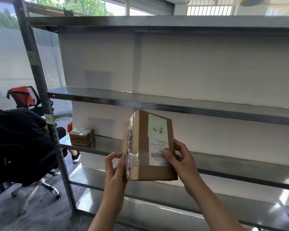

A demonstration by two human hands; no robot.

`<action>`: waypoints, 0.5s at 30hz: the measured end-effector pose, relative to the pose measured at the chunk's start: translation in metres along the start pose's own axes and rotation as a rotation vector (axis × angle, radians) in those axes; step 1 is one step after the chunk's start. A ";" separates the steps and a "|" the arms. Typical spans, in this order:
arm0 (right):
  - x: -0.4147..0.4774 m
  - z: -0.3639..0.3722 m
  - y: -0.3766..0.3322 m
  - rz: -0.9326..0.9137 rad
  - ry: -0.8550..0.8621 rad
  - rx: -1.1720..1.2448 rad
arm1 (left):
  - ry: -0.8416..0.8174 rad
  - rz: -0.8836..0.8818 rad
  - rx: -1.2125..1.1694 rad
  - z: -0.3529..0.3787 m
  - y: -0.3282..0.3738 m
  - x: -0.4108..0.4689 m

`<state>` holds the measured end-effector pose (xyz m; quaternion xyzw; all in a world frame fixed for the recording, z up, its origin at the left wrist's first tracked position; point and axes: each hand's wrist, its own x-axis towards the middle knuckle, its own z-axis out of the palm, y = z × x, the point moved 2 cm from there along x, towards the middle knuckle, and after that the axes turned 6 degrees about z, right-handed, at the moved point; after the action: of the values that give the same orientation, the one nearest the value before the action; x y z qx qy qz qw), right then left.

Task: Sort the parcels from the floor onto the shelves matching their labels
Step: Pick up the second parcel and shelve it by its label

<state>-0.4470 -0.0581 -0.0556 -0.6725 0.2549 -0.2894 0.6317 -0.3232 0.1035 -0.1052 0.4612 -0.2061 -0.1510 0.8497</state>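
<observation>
I hold a brown cardboard parcel (143, 147) upright in front of the metal shelf unit (173, 105). It carries a pale green label with handwritten characters and a white shipping label with a barcode; clear tape wraps its left edge. My left hand (115, 170) grips its lower left side. My right hand (182, 159) holds its lower right side, thumb on the barcode label. A second, smaller parcel (82, 136) lies on the left end of the third shelf, well to the left of my hands.
The shelf unit has several steel shelves and a grey upright post (45, 104) at the left. A person in black sits on an office chair (38, 184) left of the post. A red-backed chair (22, 97) stands behind.
</observation>
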 end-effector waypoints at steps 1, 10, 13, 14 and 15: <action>0.002 -0.002 0.001 0.012 0.022 0.013 | -0.015 -0.002 0.007 -0.001 -0.001 0.001; 0.016 -0.009 0.002 -0.021 0.136 0.221 | -0.126 -0.053 -0.083 0.007 -0.002 0.006; 0.019 -0.007 0.005 -0.008 0.125 0.288 | -0.144 -0.097 -0.131 0.011 -0.004 0.005; 0.019 -0.007 0.007 -0.005 0.119 0.289 | -0.151 -0.101 -0.141 0.010 -0.006 0.005; 0.020 -0.006 0.008 -0.003 0.111 0.285 | -0.157 -0.101 -0.142 0.010 -0.006 0.005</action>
<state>-0.4372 -0.0772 -0.0620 -0.5594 0.2447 -0.3601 0.7054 -0.3244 0.0905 -0.1045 0.3964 -0.2371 -0.2436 0.8528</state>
